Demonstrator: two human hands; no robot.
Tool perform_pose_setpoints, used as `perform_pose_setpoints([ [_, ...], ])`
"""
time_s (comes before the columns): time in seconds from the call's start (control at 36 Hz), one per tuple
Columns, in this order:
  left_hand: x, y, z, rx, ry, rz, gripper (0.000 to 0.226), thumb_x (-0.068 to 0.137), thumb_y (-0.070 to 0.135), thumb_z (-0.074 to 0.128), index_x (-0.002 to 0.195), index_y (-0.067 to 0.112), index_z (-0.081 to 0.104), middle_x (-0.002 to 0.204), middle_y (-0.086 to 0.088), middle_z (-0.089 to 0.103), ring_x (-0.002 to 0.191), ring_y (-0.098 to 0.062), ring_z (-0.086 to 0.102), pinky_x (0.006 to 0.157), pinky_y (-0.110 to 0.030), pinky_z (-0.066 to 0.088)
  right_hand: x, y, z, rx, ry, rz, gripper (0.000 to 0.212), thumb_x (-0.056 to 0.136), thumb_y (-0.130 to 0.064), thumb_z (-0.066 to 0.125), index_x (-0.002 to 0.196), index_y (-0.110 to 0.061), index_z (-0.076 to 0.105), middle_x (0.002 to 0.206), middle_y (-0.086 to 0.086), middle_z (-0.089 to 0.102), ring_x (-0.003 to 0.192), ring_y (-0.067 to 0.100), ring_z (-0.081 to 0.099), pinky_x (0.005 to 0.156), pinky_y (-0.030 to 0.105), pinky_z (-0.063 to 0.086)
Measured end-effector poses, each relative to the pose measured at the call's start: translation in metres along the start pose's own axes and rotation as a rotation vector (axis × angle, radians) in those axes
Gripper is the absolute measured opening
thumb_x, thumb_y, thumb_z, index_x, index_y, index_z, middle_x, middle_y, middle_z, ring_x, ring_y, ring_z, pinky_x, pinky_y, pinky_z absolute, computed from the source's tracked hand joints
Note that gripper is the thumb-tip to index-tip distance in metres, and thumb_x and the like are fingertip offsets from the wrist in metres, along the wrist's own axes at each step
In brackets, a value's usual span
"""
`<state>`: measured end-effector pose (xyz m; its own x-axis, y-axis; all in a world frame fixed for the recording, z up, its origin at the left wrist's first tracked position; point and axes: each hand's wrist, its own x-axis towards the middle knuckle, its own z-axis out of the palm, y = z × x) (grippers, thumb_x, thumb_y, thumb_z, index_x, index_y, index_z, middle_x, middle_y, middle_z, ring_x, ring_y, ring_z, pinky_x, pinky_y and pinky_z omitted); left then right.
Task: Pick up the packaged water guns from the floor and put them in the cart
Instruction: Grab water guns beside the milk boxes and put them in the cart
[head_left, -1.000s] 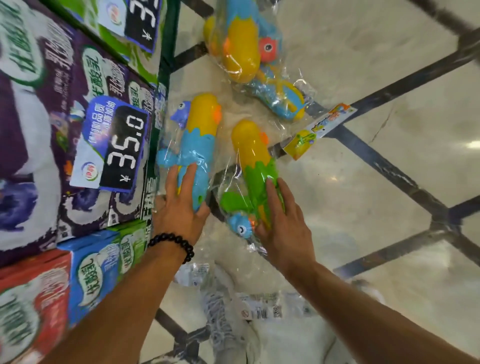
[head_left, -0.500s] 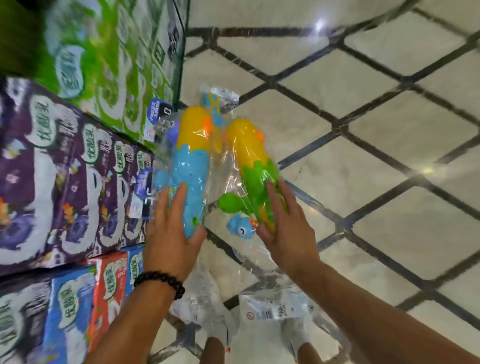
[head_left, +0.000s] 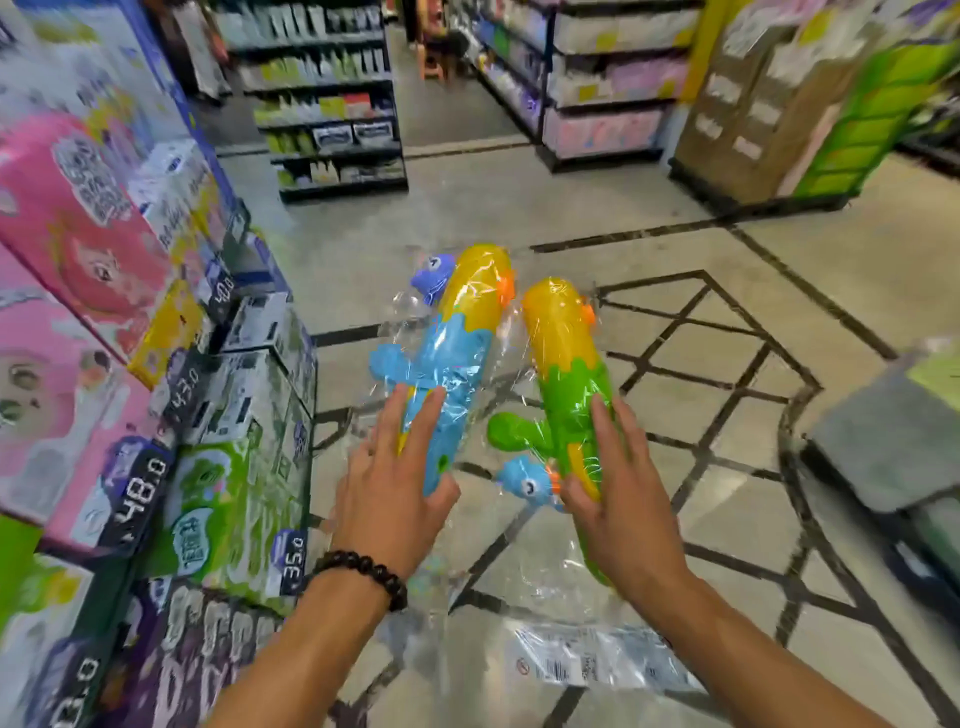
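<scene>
We had both packs off the floor, one per hand, held out in front at about waist height.

Left hand (head_left: 395, 493): gripped the blue-and-yellow water gun (head_left: 452, 358) at its lower, near end through the clear bag, thumb wrapped on the right side, fingers laid flat up the body. Beaded bracelet (head_left: 363, 571) on that wrist.

Right hand (head_left: 618, 499): gripped the green-and-yellow water gun (head_left: 566, 374) the same way, thumb on the left side near the small blue figure, fingers running up the green section. The loose bag tail with the barcode label (head_left: 597, 660) hung below that forearm.

Key relation: both guns' long axes ran away from us, yellow ends far and tilted slightly left, the two roughly parallel and just beside each other, not clearly touching. Each pack sat straight ahead of its own hand.

The cart was not clearly in view. A grey blurred object (head_left: 893, 441) at the right edge could have been part of it; we couldn't tell. If so, the right hand was nearer and the move would have been a swing to the right.

Left: stacked drink cartons (head_left: 234, 467) with price tags. Further out: tiled floor (head_left: 519, 208), then shelving (head_left: 332, 104).
</scene>
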<state>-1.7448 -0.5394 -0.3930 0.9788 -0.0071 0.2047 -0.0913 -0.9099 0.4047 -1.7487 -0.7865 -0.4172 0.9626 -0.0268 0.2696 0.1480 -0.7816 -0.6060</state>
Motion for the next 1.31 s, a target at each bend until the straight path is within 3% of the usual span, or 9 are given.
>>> perform_pose_setpoints([
  [0.25,0.025,0.195,-0.099,-0.045,0.04,0.451,0.092,0.083,0.038,0.07,0.155,0.051,0.014,0.167,0.009,0.009,0.109,-0.041,0.052,0.088,-0.052,0.053,-0.039,-0.021,-0.238,-0.179,0.349,0.199,0.084,0.093,-0.042,0.061,0.161,-0.036,0.012,0.168,-0.012,0.007,0.146,0.019,0.03,0.104,0.044,0.044],
  [0.33,0.01,0.268,-0.113,-0.063,0.011,0.602,0.092,0.084,0.042,0.069,0.155,0.05,0.011,0.167,0.01,0.006,0.119,-0.043,0.048,0.092,-0.056,0.051,-0.078,-0.015,-0.311,-0.234,0.448,0.282,0.085,0.092,-0.046,0.061,0.161,-0.035,0.013,0.169,-0.008,0.008,0.148,0.017,0.026,0.108,0.044,0.04],
  [0.5,-0.058,0.416,-0.119,-0.122,0.002,0.883,0.094,0.083,0.044,0.07,0.154,0.054,0.008,0.167,0.011,0.008,0.116,-0.04,0.05,0.089,-0.056,0.053,-0.195,0.018,-0.437,-0.344,0.673,0.445,0.086,0.088,-0.053,0.056,0.161,-0.034,0.014,0.167,-0.008,0.012,0.145,0.021,0.036,0.1,0.047,0.05],
  [0.64,-0.141,0.547,-0.104,-0.17,-0.001,1.109,0.094,0.082,0.045,0.072,0.155,0.049,0.012,0.167,0.007,0.012,0.11,-0.043,0.055,0.082,-0.055,0.055,-0.328,0.057,-0.525,-0.421,0.828,0.6,0.088,0.091,-0.051,0.062,0.162,-0.037,0.01,0.169,-0.008,0.009,0.147,0.022,0.034,0.093,0.04,0.048],
  [0.83,-0.319,0.729,-0.071,-0.295,-0.055,1.372,0.089,0.085,0.048,0.065,0.156,0.051,0.01,0.167,0.011,0.009,0.109,-0.041,0.051,0.078,-0.052,0.055,-0.549,0.105,-0.65,-0.556,0.984,0.877,0.086,0.095,-0.045,0.063,0.162,-0.031,0.012,0.17,-0.008,0.003,0.148,0.023,0.033,0.102,0.046,0.047],
  [0.94,-0.412,0.8,-0.057,-0.379,-0.111,1.475,0.085,0.086,0.045,0.064,0.155,0.048,0.015,0.167,0.01,0.012,0.103,-0.041,0.052,0.076,-0.05,0.055,-0.65,0.113,-0.701,-0.627,1.06,0.991,0.086,0.094,-0.045,0.065,0.161,-0.034,0.012,0.168,-0.014,0.005,0.134,0.023,0.05,0.085,0.043,0.053],
  [1.03,-0.483,0.857,-0.046,-0.424,-0.161,1.589,0.085,0.084,0.038,0.069,0.155,0.045,0.021,0.166,0.007,0.017,0.1,-0.043,0.054,0.079,-0.048,0.053,-0.729,0.113,-0.735,-0.721,1.124,1.077,0.085,0.093,-0.043,0.065,0.161,-0.032,0.015,0.168,-0.009,0.01,0.142,0.024,0.039,0.087,0.048,0.055],
  [1.14,-0.569,0.923,-0.036,-0.468,-0.19,1.75,0.086,0.084,0.04,0.069,0.155,0.045,0.02,0.167,0.007,0.014,0.126,-0.043,0.046,0.101,-0.055,0.042,-0.821,0.115,-0.762,-0.739,1.193,1.256,0.087,0.092,-0.045,0.065,0.161,-0.032,0.015,0.168,-0.004,0.011,0.14,0.032,0.043,0.092,0.049,0.051],
  [1.31,-0.678,1.0,-0.008,-0.541,-0.337,1.894,0.084,0.088,0.046,0.065,0.154,0.051,0.013,0.168,0.012,0.008,0.113,-0.045,0.053,0.086,-0.056,0.052,-0.911,0.122,-0.781,-0.755,1.299,1.459,0.085,0.095,-0.044,0.063,0.162,-0.034,0.012,0.17,-0.009,0.005,0.14,0.026,0.042,0.087,0.045,0.049],
])
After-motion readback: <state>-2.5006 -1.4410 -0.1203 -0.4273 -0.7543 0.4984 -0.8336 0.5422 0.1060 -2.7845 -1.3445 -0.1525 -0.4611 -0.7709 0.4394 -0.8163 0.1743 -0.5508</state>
